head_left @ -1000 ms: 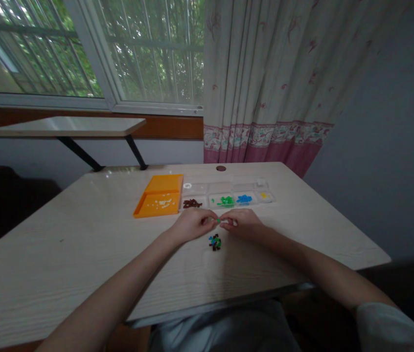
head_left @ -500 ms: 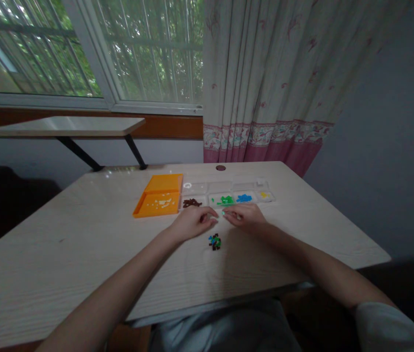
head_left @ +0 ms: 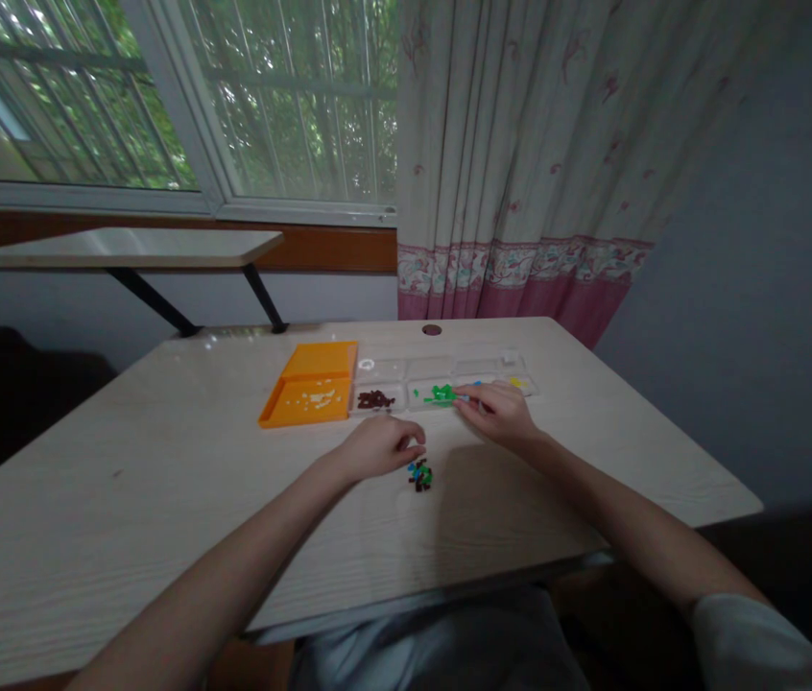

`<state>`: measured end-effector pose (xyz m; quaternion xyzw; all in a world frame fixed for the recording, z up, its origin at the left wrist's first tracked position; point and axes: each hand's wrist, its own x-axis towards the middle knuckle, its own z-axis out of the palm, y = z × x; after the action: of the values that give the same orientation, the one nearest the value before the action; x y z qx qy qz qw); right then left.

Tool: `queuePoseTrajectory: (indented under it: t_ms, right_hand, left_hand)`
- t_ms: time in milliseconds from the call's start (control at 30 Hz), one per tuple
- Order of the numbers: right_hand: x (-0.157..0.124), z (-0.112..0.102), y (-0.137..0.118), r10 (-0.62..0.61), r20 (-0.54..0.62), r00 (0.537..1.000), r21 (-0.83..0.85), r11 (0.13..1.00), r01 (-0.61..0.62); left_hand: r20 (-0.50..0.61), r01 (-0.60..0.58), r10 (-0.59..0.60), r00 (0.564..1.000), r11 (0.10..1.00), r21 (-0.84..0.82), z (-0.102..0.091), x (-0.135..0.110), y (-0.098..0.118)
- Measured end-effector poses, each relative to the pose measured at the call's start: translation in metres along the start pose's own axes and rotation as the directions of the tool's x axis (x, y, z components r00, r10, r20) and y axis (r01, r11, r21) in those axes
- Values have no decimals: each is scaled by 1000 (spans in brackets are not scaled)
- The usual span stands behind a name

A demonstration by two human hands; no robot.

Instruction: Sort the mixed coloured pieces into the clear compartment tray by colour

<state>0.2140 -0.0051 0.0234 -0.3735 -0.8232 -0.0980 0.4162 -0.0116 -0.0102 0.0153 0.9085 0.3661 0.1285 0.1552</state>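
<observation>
My left hand (head_left: pixel 377 447) rests on the pale wooden table (head_left: pixel 161 499) with its fingers curled loosely, just left of a small heap of dark, green and blue beads (head_left: pixel 419 474). My right hand (head_left: pixel 498 411) is stretched forward over a clear compartment tray (head_left: pixel 441 369), its fingertips pinched at the pile of green beads (head_left: pixel 441 393). The blue beads in the same tray are mostly hidden by that hand. Brown beads (head_left: pixel 375 398) lie in the tray's left compartment and a few yellow ones (head_left: pixel 519 382) at its right end.
An open orange box (head_left: pixel 311 384) with small white bits in it lies left of the clear tray. A round cable hole (head_left: pixel 432 329) sits near the table's far edge. Behind are a window, a wall shelf (head_left: pixel 125 247) and a flowered curtain (head_left: pixel 521 163).
My right hand left the left hand and travelled forward to the tray's green beads. My left hand drew back a little toward the small bead heap.
</observation>
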Motion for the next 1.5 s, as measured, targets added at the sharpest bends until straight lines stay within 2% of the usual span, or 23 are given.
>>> queuePoseTrajectory:
  t_ms: [167, 567, 700, 800, 867, 967, 1067, 1133, 1200, 1300, 1367, 1500]
  right_hand:
    - [0, 0, -1, -7, -3, 1000, 14, 1000, 7]
    - [1, 1, 0, -51, -64, 997, 9, 999, 52]
    - [0, 5, 5, 84, 70, 994, -30, 996, -82]
    - [0, 11, 12, 214, 180, 960, -89, 976, -201]
    - [2, 15, 17, 263, 207, 942, -109, 963, -245]
    - [6, 19, 23, 301, 218, 928, -127, 952, -279]
    - [10, 19, 23, 325, 222, 919, -145, 943, -298]
    - [9, 19, 18, 306, 216, 927, -123, 951, -285]
    - [5, 19, 9, 246, 214, 945, -83, 969, -233]
    - [-2, 23, -7, 123, 198, 972, -26, 992, -120]
    - [-7, 28, -14, 54, 167, 984, 2, 998, -55]
    - [-12, 32, -19, -7, 114, 993, 24, 1000, 5]
  left_hand:
    - [23, -38, 39, 999, 998, -48, -3, -1, 5]
    - [29, -82, 83, 996, 996, -24, 1, -1, 6]
    - [33, -57, 59, 998, 997, -44, -4, -1, 6]
    - [11, -10, 12, 1000, 993, -120, -7, -1, 7]
    - [-22, 42, -48, 999, 976, -213, -5, -1, 6]
    - [-64, 125, -164, 984, 907, -401, 0, 3, 5]
    - [-97, 183, -297, 950, 780, -599, 7, 9, 4]
    - [-125, 187, -402, 907, 650, -736, 9, 13, 7]
    - [-105, 176, -493, 864, 491, -853, 9, 15, 11]
    - [-42, 159, -548, 835, 314, -936, 9, 16, 18]
    - [-32, 146, -552, 833, 275, -950, 10, 16, 20]
    - [-41, 141, -548, 836, 286, -948, 14, 16, 20]
